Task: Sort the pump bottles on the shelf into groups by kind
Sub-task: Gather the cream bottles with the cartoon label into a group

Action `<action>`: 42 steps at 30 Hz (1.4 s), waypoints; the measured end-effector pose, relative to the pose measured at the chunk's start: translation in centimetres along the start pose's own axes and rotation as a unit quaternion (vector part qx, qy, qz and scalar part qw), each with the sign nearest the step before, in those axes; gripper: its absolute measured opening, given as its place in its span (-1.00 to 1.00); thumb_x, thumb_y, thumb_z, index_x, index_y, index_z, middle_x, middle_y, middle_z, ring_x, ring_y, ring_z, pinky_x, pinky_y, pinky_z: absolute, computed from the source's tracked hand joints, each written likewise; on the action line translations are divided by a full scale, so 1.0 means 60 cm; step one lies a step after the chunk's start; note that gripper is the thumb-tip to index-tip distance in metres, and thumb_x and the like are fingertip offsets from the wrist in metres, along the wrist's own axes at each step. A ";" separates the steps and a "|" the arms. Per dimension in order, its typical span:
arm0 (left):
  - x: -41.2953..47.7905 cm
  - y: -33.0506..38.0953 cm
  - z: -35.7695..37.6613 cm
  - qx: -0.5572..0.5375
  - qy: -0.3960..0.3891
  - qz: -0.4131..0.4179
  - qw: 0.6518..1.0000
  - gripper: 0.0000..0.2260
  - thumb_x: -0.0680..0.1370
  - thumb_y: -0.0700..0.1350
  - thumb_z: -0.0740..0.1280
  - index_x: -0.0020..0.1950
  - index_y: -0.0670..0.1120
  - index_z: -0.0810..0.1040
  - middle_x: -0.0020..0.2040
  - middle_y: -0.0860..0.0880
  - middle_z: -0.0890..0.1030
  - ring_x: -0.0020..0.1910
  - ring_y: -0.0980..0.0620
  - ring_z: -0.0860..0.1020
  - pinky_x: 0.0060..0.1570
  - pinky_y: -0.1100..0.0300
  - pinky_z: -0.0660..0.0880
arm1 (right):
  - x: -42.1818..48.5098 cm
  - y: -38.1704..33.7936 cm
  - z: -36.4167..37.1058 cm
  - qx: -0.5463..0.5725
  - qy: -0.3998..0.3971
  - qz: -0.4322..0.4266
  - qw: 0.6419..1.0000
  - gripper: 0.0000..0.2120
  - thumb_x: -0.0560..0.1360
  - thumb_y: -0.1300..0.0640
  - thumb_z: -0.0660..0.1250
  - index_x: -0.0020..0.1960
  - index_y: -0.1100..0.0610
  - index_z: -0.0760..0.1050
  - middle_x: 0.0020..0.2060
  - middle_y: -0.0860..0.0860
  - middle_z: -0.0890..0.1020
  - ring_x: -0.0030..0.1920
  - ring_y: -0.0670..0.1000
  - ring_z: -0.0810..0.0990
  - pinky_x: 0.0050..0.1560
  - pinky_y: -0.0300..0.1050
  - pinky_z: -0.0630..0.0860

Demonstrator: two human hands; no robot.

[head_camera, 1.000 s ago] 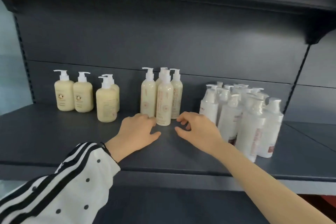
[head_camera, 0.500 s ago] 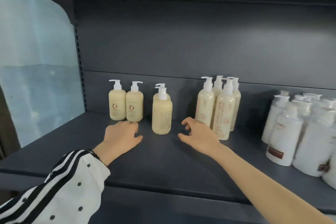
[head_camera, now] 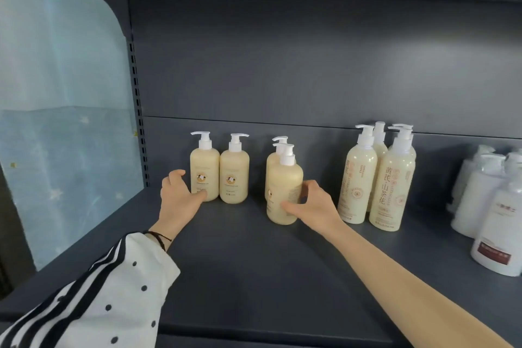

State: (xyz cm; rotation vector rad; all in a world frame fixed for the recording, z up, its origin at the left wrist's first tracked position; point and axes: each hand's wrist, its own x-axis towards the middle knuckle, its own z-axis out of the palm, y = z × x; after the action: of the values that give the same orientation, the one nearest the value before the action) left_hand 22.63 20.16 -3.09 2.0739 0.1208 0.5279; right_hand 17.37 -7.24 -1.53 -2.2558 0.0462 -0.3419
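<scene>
Short cream pump bottles stand on the dark shelf [head_camera: 243,257]. My left hand [head_camera: 178,198] curls round the lower left side of the leftmost short bottle [head_camera: 204,169], which has a second one [head_camera: 234,175] beside it. My right hand [head_camera: 313,203] grips the lower right side of the front short bottle [head_camera: 284,186], its thumb on the front; another short bottle [head_camera: 271,161] stands right behind that one. To the right stands a group of tall cream bottles [head_camera: 392,186] with printed labels.
White pump bottles [head_camera: 491,215] crowd the shelf's far right edge. A pale blue sheet [head_camera: 65,121] covers the left side beyond the slotted upright. The dark back panel [head_camera: 310,65] rises behind the bottles, with an upper shelf overhead.
The view has shifted left and closer. Both hands moved forward from the bare shelf onto short cream bottles, the left taking the leftmost one and the right the front one.
</scene>
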 end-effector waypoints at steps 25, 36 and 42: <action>0.071 -0.022 -0.002 -0.192 -0.141 -0.065 0.969 -0.47 0.50 -0.16 0.37 0.41 0.00 0.24 0.28 0.01 0.48 0.22 0.00 0.49 0.20 -0.08 0.49 | 0.009 -0.110 0.147 0.160 -0.118 -0.067 0.978 -0.43 0.37 0.01 0.51 0.21 -0.04 0.25 0.07 -0.09 0.54 0.07 -0.09 0.57 0.05 -0.14 0.58; 0.076 -0.038 -0.050 -0.192 -0.143 -0.108 0.965 -0.81 0.58 -0.14 0.23 0.14 -0.11 0.56 0.06 -0.11 0.65 0.05 -0.04 0.61 0.13 -0.04 0.54 | 0.020 -0.133 0.185 0.136 -0.108 -0.129 0.976 -0.59 0.46 -0.06 0.43 0.26 -0.04 0.45 -0.07 -0.22 0.55 -0.08 -0.23 0.54 -0.16 -0.46 0.43; 0.042 -0.005 -0.073 -0.169 -0.200 0.025 0.965 -0.67 0.59 0.13 0.19 0.27 -0.01 0.39 0.15 0.09 0.55 0.12 0.16 0.54 0.04 0.20 0.50 | 0.061 -0.077 0.100 0.051 0.324 -0.096 0.940 -0.77 0.40 0.04 0.43 -0.02 0.03 0.45 -0.06 -0.05 0.50 -0.04 0.01 0.45 -0.09 -0.22 0.38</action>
State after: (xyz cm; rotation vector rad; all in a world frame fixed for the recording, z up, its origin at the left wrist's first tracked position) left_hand 23.12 24.53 -0.57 1.8088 -0.2435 0.1369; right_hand 22.11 -0.30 -0.92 -1.9588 0.1493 -1.1547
